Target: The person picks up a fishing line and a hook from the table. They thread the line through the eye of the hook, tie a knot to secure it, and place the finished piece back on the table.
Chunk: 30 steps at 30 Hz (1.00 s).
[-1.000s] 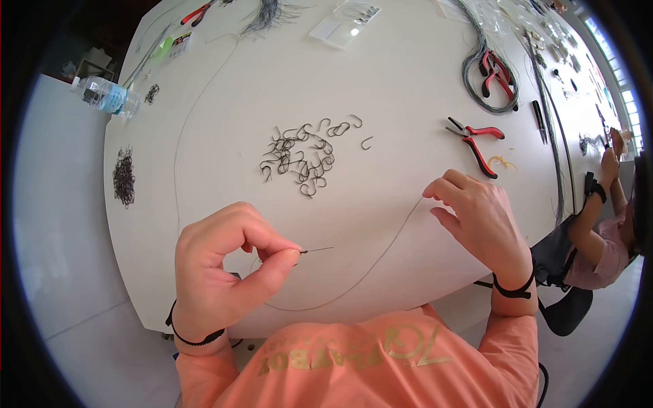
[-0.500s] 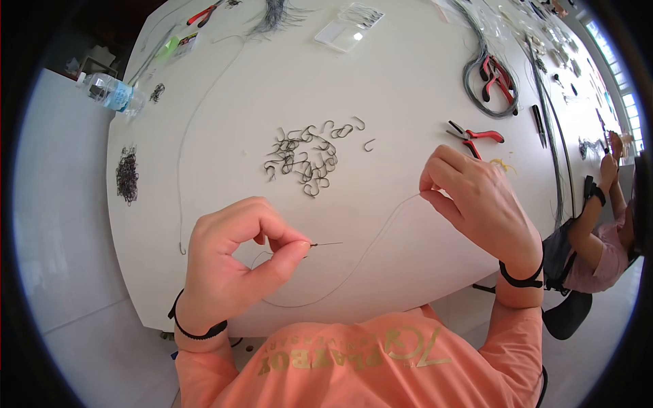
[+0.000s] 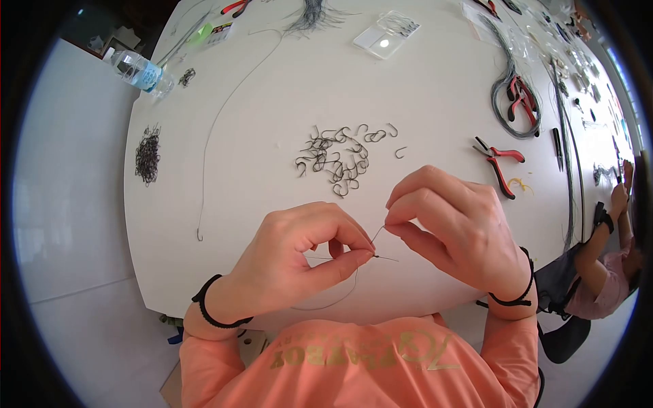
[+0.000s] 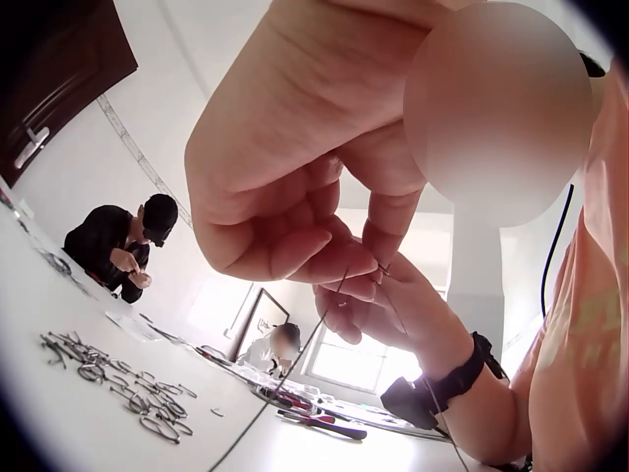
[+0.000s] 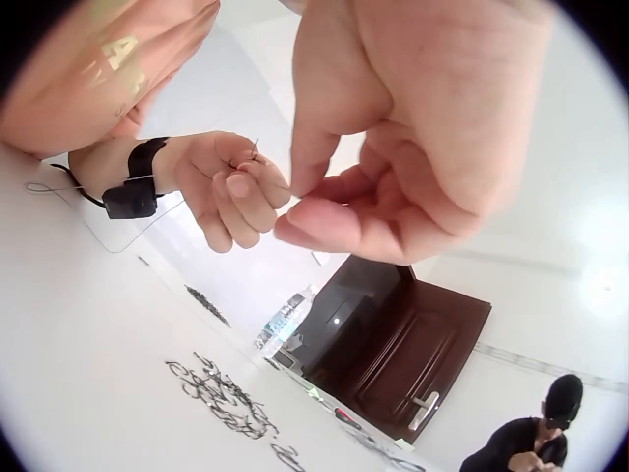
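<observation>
Line (image 3: 378, 234) runs between left fingers (image 3: 345, 264) and right fingers (image 3: 412, 207), both pinching it.

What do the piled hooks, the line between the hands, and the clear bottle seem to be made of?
Hooks: probably metal, dark, perhaps slightly shiny; thin, yet they hold curved bends.
Line: perhaps nylon or fine wire, greyish; it curves smoothly, but looks too thin to be sure.
Bottle: likely plastic, glossy and see-through.

The white bench (image 3: 435, 102) is smooth, softly shining; the thin grey line (image 4: 297, 362) looks smooth also. The dark curved hooks (image 3: 337, 155) seem metal, the clear flat box (image 3: 377, 42) glossy plastic, the orange shirt (image 3: 367, 381) matt cloth.
</observation>
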{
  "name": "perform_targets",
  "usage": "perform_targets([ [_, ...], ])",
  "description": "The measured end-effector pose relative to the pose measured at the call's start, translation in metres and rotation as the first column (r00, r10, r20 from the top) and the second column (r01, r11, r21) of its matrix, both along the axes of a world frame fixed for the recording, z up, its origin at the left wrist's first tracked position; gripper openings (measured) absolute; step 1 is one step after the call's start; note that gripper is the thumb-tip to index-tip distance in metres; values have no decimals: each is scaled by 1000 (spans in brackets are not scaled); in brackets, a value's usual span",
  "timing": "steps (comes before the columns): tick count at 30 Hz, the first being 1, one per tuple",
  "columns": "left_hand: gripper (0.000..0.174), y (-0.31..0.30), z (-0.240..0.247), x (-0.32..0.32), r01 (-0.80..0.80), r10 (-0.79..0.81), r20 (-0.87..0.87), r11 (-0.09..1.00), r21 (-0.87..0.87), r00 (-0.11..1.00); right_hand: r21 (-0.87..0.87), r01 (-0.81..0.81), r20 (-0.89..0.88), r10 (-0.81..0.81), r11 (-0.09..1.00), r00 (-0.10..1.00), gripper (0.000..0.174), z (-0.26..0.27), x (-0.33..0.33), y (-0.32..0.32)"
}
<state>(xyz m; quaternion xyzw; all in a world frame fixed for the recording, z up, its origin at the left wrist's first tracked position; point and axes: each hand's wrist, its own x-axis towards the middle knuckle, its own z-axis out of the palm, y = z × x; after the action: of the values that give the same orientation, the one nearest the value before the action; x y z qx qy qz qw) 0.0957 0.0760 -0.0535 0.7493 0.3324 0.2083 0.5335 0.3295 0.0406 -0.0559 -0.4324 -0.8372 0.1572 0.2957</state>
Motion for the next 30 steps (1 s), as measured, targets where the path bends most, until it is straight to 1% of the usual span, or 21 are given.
perform_targets([
  [2, 10, 0, 2, -1, -16, 17, -23, 999, 32, 1000, -181, 43, -249, -88, 983, 964, 17, -1, -1, -2],
  [3, 10, 0, 3, -2, -16, 17, -24, 999, 34, 1000, -179, 43, -251, -88, 983, 964, 17, -1, 0, -4],
  [4, 9, 1, 2, -4, -29, 28, 15, 998, 53, 999, -518, -72, -508, -239, 852, 827, 22, 0, 2, -6],
  [5, 8, 2, 1, -5, -44, 40, 56, 996, 73, 998, -730, -288, -634, -458, 619, 622, 28, 0, 4, -8],
  [6, 8, 2, -1, -6, -45, 41, 57, 996, 75, 998, -729, -288, -635, -457, 621, 623, 28, 0, 2, -9],
  [7, 8, 3, -2, -6, -60, 52, 91, 994, 88, 995, -749, -447, -658, -474, 488, 585, 33, 0, -1, -10],
  [8, 7, 2, -3, -6, -73, 61, 123, 993, 97, 991, -731, -592, -673, -500, 339, 545, 39, -1, -5, -12],
  [9, 7, 2, -3, -5, -69, 57, 121, 993, 94, 991, -727, -614, -674, -484, 307, 558, 44, -4, -10, -15],
  [11, 6, 0, -1, -5, -115, 114, 137, 993, 4, 984, -701, -641, -700, -474, 313, 534, 44, -14, -15, -20],
  [12, 6, 1, -2, -6, -116, 114, 137, 993, 6, 984, -674, -666, -725, -459, 319, 514, 44, -18, -16, -21],
  [14, 6, 3, -6, -9, -73, 62, 143, 995, 74, 988, -678, -656, -722, -465, 331, 512, 41, -22, -16, -22],
  [16, 6, 1, 1, -8, -83, 77, 127, 996, 45, 989, -679, -508, -726, -381, 530, 572, 23, -27, -16, -25],
  [17, 6, 0, 3, -7, -92, 90, 111, 996, 14, 990, -679, -508, -726, -381, 530, 572, 23, -25, -14, -24],
  [18, 6, 1, 2, -6, -93, 91, 110, 996, 14, 990, -622, -265, -621, -259, 737, 740, 15, -20, -12, -22],
  [19, 6, 1, 0, -6, -103, 95, 108, 992, 75, 990, -449, -40, -447, -186, 893, 875, 8, -16, -10, -21],
  [20, 6, 2, -1, -6, -114, 100, 106, 984, 135, 989, -449, -42, -448, -184, 893, 875, 8, -13, -8, -20],
  [22, 7, 4, -1, -8, -107, 93, 89, 981, 161, 992, -273, 160, -407, -265, 948, 874, 9, -10, -2, -18],
  [23, 8, 5, -1, -8, -95, 83, 72, 978, 186, 994, -213, 166, -439, -246, 963, 864, 13, -13, 1, -18],
  [24, 8, 5, -1, -8, -94, 82, 71, 978, 186, 994, -213, 167, -440, -247, 963, 864, 13, -11, 1, -18],
  [26, 11, 5, -1, -6, -104, 95, 65, 982, 156, 993, -123, 146, -413, -184, 982, 892, 15, -5, 1, -19],
  [30, 13, 4, -2, -5, -65, 57, 52, 983, 173, 997, -111, 115, -400, -150, 987, 904, 15, -7, -5, -20],
])
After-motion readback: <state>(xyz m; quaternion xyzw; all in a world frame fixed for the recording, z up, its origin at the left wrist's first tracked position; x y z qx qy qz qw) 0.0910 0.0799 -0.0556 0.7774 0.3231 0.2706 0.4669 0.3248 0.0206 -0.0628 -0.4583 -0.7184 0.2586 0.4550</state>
